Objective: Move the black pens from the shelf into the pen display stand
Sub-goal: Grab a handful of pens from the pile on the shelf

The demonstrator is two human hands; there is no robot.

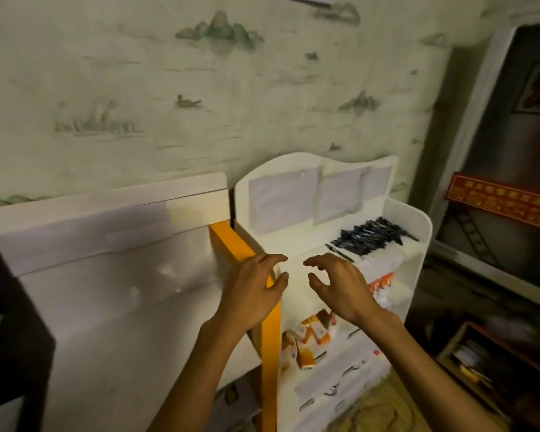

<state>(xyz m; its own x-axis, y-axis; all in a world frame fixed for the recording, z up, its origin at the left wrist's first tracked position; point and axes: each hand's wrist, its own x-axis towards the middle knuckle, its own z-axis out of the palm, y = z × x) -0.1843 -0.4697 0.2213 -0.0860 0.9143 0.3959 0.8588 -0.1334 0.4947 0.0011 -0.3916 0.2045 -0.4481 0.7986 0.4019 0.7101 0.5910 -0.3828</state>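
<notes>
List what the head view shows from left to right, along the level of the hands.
Dark furniture edge → white board → orange panel → left hand → right hand → pile of black pens on the white display stand → red sign.

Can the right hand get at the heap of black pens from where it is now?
Probably yes. The right hand hovers empty with spread fingers, and the heap of black pens lies uncovered on the white stand, with nothing between them.
</notes>
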